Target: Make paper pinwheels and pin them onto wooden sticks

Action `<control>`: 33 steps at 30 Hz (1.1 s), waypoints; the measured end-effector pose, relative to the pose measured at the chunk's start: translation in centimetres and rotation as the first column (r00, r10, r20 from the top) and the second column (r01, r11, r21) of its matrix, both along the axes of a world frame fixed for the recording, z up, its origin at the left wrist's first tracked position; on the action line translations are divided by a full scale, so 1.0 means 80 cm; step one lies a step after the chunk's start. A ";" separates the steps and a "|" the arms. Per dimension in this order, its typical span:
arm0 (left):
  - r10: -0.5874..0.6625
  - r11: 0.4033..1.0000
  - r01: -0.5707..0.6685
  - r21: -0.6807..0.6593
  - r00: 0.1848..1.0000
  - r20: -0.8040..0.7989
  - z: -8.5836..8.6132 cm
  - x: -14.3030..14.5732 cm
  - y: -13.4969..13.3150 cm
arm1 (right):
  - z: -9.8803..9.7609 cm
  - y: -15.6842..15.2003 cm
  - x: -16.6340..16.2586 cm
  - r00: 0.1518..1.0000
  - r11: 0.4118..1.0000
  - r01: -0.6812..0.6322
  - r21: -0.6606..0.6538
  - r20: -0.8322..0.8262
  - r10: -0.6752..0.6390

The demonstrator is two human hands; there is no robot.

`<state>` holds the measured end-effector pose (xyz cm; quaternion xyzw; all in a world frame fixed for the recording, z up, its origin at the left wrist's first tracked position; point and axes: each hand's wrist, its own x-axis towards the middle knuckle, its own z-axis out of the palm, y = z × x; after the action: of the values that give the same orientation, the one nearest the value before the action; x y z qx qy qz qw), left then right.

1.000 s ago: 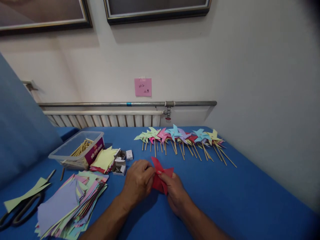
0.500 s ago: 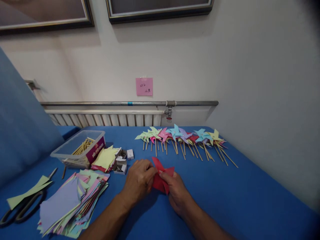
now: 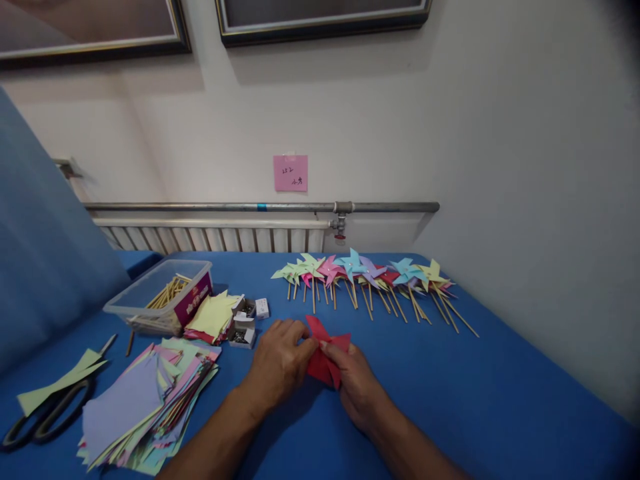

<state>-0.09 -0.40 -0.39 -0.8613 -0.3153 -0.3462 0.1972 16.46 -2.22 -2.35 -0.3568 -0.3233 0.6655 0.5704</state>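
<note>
At six o'clock, red paper pinwheel (image 3: 323, 368), blades folded. Right hand (image 3: 359, 387) pinches it, thumb near centre; left hand (image 3: 279, 357), on its nine o'clock side, bends fingers toward centre, cannot tell if pinching. Hardly any change from half second ago; centre work apparently unfinished.

Left fingers (image 3: 307, 346), right fingers (image 3: 336, 353) gripping red pinwheel (image 3: 320, 369)
</note>
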 end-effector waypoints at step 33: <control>0.034 0.998 -0.030 0.057 0.997 -0.071 0.002 0.003 0.000 | 0.009 -0.002 0.000 1.000 1.000 0.005 -0.024 -0.016 -0.005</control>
<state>0.11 -0.44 -0.21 -0.8622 -0.3119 -0.3204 0.2380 16.42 -2.40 -1.63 -0.3590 -0.3097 0.6708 0.5703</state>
